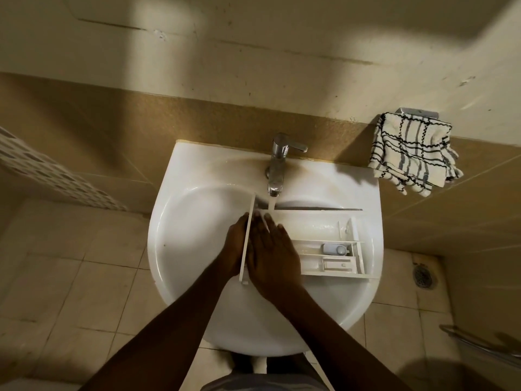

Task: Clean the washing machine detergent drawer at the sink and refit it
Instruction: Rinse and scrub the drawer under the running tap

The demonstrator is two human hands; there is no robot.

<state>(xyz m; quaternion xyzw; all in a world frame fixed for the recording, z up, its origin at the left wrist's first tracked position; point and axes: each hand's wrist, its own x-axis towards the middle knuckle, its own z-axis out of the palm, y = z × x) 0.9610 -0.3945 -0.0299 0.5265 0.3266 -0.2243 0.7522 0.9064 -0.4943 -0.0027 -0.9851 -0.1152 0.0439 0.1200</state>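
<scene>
The white detergent drawer [324, 244] lies across the white sink [197, 221], its front panel [246, 238] to the left and its compartments facing up. Water runs from the chrome tap [277, 165] onto the drawer's near-left end. My left hand [235, 244] is behind the front panel on its left side, fingers partly hidden by it. My right hand [272, 255] lies flat with straight fingers inside the drawer's left compartment, right under the water stream. A small grey insert [335, 248] sits in the middle compartment.
A checked towel [411, 153] hangs from a wall holder at the right. The tap lever points right. A floor drain [423, 276] is at the far right on the tiled floor. A metal rail [479, 342] shows at the lower right.
</scene>
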